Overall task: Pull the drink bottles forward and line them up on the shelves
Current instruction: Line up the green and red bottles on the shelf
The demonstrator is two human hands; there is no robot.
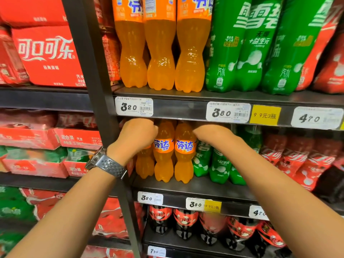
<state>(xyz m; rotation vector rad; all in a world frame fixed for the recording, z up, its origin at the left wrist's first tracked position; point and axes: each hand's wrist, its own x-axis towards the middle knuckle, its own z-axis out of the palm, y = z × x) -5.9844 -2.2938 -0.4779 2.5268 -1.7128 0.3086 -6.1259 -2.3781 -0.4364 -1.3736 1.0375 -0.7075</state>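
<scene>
On the middle shelf (pixel 186 189) stand orange soda bottles (pixel 163 155), and to their right green soda bottles (pixel 219 164). My left hand (pixel 137 135), with a watch on the wrist, is curled around the top of the leftmost orange bottle (pixel 145 164), which stands a little behind the other two. My right hand (pixel 212 135) reaches in over the top of the leftmost green bottle (pixel 202 159), just right of the orange row. Its fingers are hidden under the shelf edge, so its grip does not show.
The upper shelf (pixel 186 108) carries tall orange bottles (pixel 160 53) and green bottles (pixel 249 53) with price tags below. Red-labelled bottles (pixel 301 161) fill the right of the middle shelf. Dark cola bottles (pixel 186 222) stand below. A black upright post (pixel 96 71) separates red cartons (pixel 48 56) on the left.
</scene>
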